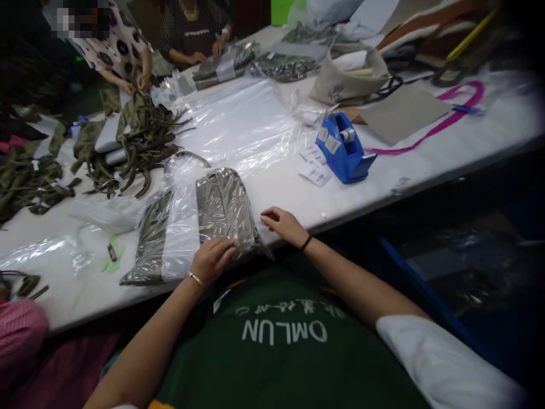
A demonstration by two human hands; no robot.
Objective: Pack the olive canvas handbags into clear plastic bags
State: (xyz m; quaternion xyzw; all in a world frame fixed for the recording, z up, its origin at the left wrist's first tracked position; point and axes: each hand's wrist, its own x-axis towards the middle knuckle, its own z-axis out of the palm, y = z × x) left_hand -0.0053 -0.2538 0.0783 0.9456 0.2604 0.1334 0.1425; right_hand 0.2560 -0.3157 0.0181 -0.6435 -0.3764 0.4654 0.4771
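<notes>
A folded olive-green garment in a clear plastic bag [219, 207] lies at the table's front edge, with a white band or sheet across its middle. My left hand [213, 260] rests on the bag's near edge, its fingers laid over the plastic. Just off the bag's right side is my right hand [284, 225], its fingers loosely bent and thumb and forefinger apart, nothing visible in them. Paper labels [315, 167] lie beside a blue tape dispenser [343, 147], to the right of the bag.
Clear plastic bags [242, 122] lie flat behind the package. Olive garments with straps [128, 142] are heaped at left. A beige fabric basket [351, 76], grey card [404, 111] and magenta strip [426, 139] lie at right. Two people work across the table; a pink sleeve [21, 335] shows lower left.
</notes>
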